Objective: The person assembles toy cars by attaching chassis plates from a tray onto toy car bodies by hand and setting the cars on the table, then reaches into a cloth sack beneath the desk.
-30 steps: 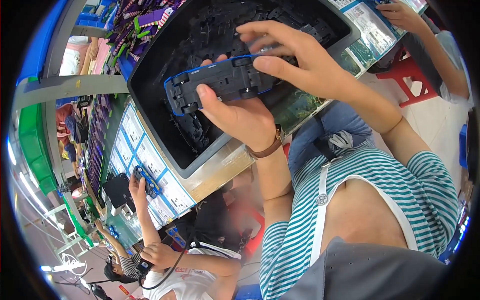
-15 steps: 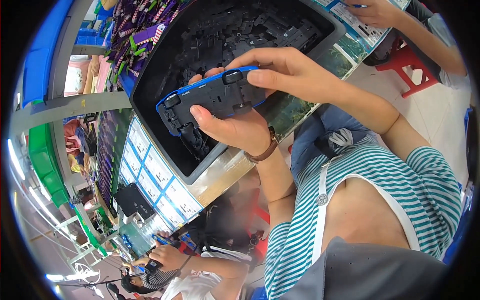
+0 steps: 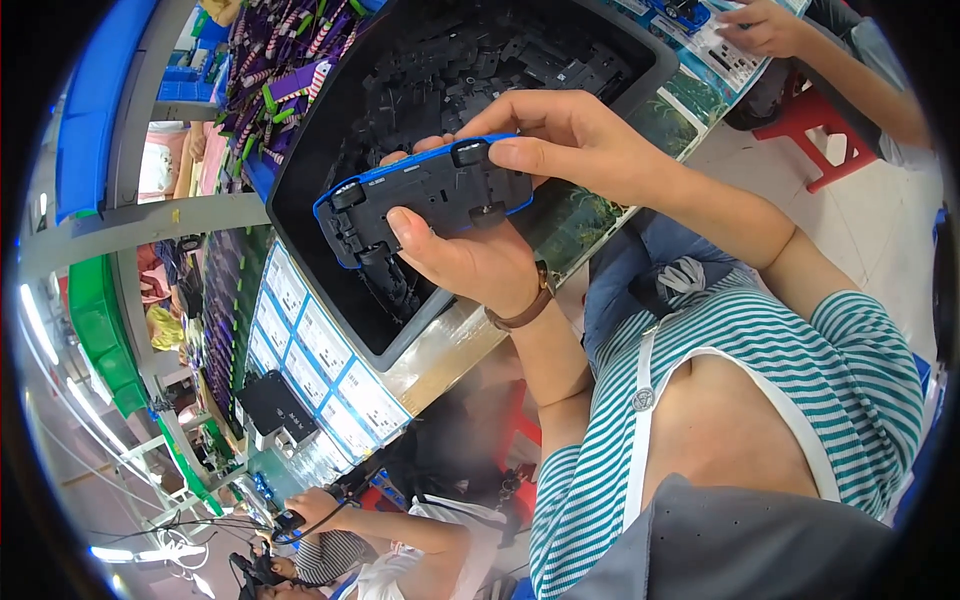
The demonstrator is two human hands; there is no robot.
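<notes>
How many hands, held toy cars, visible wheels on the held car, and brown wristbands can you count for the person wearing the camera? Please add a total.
Hands: 2 (left hand, right hand)
Blue toy car, held underside up: 1
Wheels on it: 4
Brown wristband: 1
Total: 8, wheels counted separately

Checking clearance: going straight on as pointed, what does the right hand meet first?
The blue toy car, at its upper right wheel: the thumb tip of the right hand appears to touch there. Other fingers reach partly behind the car, so depth there is unclear.
</notes>
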